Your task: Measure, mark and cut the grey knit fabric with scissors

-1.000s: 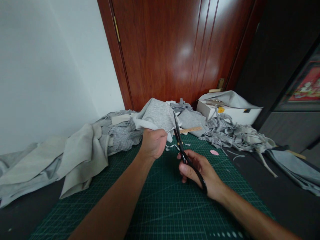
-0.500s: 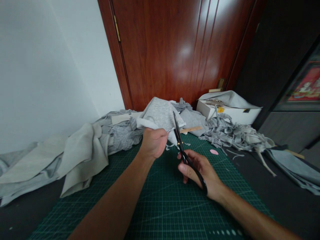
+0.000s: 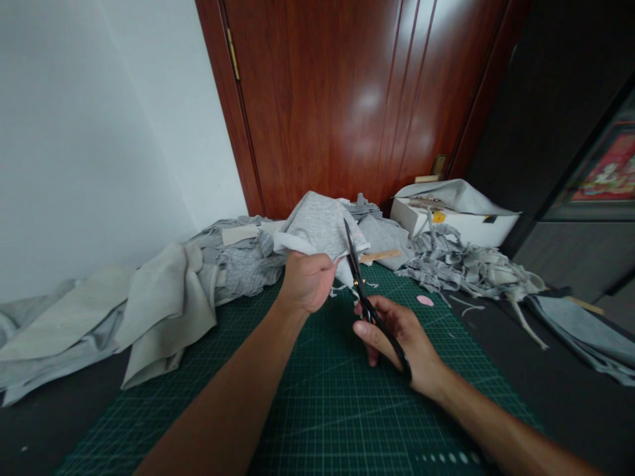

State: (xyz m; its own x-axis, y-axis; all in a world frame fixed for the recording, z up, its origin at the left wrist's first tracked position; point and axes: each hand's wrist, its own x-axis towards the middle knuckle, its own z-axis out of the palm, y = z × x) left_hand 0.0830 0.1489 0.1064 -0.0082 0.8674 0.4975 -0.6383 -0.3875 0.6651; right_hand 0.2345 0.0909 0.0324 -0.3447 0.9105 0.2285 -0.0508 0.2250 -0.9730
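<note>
My left hand (image 3: 308,283) is closed on the near edge of a light grey cloth (image 3: 317,223), which stands up in a fold above the green mat. To its right, my right hand (image 3: 391,334) grips black-handled scissors (image 3: 364,297) that point up and away. Their upper blade lies in front of the cloth's right part; the other blade is partly hidden at the cloth's edge. A white piece of cloth (image 3: 345,271) hangs between my left hand and the blades.
The green cutting mat (image 3: 337,390) lies below. Grey fabric pieces (image 3: 169,291) are heaped at left. On the right are tangled strips (image 3: 461,264), a white box (image 3: 461,228) and folded cloth (image 3: 580,330). A wooden ruler (image 3: 381,255) and pink oval (image 3: 425,301) lie nearer the middle.
The cloth in my left hand has shifted slightly to the right. The scissors' blades look a little closer together, and my right hand's fingers have moved slightly.
</note>
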